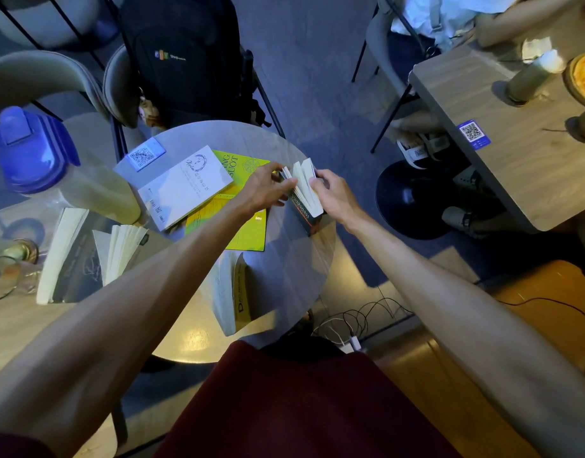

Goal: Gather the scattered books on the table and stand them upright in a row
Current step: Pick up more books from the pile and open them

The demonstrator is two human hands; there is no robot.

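On the round table [284,269] a dark book [306,196] stands on its lower edge at the right, its pages fanned apart. My left hand [263,190] grips its left pages and my right hand [334,196] holds its right side. A white book [185,186] lies flat, overlapping a yellow book [241,226] that lies open face down. Near the front a book with a yellow spine [233,292] stands upright with its pages spread. At the left two more books [63,256] [121,249] stand upright, one of them fanned.
A bottle with a blue lid [36,153] stands at the left beside a glass [2,276]. A black backpack [185,57] sits on the chair behind the table. Another table [515,153] with drinks, where a person sits, is at the right. Cables [354,322] lie on the floor.
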